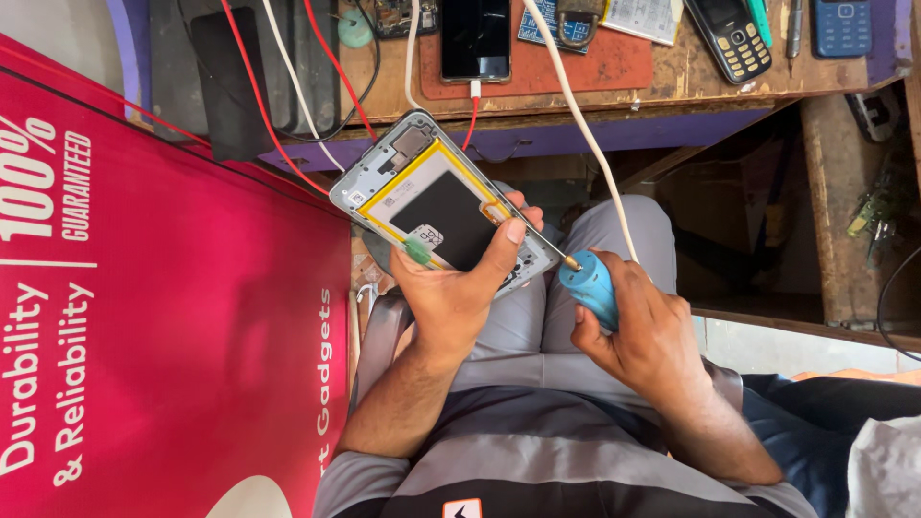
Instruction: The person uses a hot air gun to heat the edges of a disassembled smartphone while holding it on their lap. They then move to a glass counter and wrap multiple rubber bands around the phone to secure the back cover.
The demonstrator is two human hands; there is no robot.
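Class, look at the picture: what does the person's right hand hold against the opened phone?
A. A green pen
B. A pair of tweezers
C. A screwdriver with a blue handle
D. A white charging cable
C. The right hand grips a screwdriver by its blue handle, and its thin metal shaft reaches onto the opened phone, which the left hand holds up over the lap.

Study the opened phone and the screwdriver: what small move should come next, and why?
Probably seat the tip squarely in a screw and turn the handle. The right hand grips the blue screwdriver, its thin shaft angled onto the open phone near the lower end. The left hand steadies the phone, thumb beside the shaft. Whether the tip is already seated cannot be told.
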